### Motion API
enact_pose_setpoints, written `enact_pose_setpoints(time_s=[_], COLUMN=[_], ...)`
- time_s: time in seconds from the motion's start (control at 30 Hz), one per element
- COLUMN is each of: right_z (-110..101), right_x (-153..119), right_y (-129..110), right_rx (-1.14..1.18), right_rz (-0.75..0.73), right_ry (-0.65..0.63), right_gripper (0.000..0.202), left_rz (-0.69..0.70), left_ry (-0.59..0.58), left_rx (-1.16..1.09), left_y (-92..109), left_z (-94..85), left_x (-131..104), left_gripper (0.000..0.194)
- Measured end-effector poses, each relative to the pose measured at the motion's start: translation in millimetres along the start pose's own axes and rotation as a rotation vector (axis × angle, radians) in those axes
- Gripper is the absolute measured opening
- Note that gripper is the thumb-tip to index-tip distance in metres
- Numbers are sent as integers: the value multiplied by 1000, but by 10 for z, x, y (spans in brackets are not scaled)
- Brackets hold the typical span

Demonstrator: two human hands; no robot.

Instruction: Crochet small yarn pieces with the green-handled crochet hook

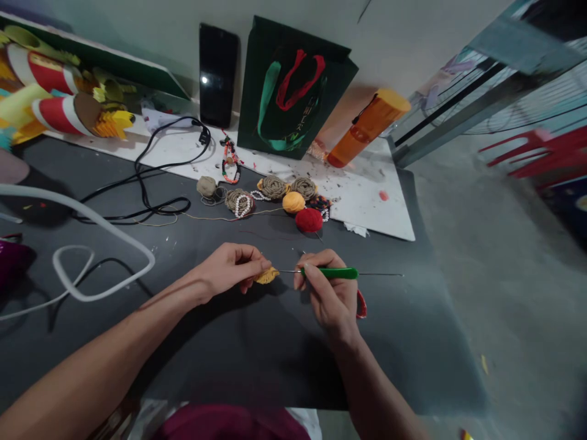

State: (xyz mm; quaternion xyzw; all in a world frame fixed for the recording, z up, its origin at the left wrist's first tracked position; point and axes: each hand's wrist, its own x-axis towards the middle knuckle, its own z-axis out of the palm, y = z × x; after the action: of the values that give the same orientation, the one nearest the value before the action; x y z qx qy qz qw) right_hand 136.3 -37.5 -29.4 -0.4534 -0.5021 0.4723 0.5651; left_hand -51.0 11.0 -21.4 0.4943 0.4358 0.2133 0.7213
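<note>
Pinched between the fingers of my left hand (233, 267) is a small yellow crocheted piece (266, 275). My right hand (326, 290) grips the green handle of a crochet hook (338, 273), whose metal shaft reaches left to the yellow piece. A thin metal end sticks out of the handle to the right. Beyond the hands sit a yellow yarn ball (293, 202) and a red yarn ball (309, 220). A red-edged item (362, 304), partly hidden, lies beside my right wrist.
Brown crocheted coils (274, 187) lie near a white board (367, 198). Behind stand a dark green gift bag (293, 91), a phone (217, 76) and an orange bottle (367, 129). Black cable (145, 177) and a white tube (105, 223) occupy the left.
</note>
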Motion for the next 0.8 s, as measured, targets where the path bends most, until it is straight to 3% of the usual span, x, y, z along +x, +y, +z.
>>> enact_pose_setpoints(time_s=[0.13,0.5,0.8], right_z=[19,-18,-15], right_x=[23,-56,-16], right_y=[10,-38,10], right_rx=[66,-113,-8], right_rz=[28,-88,23], right_ry=[26,-51,-13], right_gripper=[16,9,11], left_rz=[3,-25,-24], left_ry=[-21,-12,-17], left_rx=[-31,-35,-48], left_y=[-4,-4,-9], left_z=[-8,-4,-1], left_x=[9,7,10], left_gripper=[33,29,31])
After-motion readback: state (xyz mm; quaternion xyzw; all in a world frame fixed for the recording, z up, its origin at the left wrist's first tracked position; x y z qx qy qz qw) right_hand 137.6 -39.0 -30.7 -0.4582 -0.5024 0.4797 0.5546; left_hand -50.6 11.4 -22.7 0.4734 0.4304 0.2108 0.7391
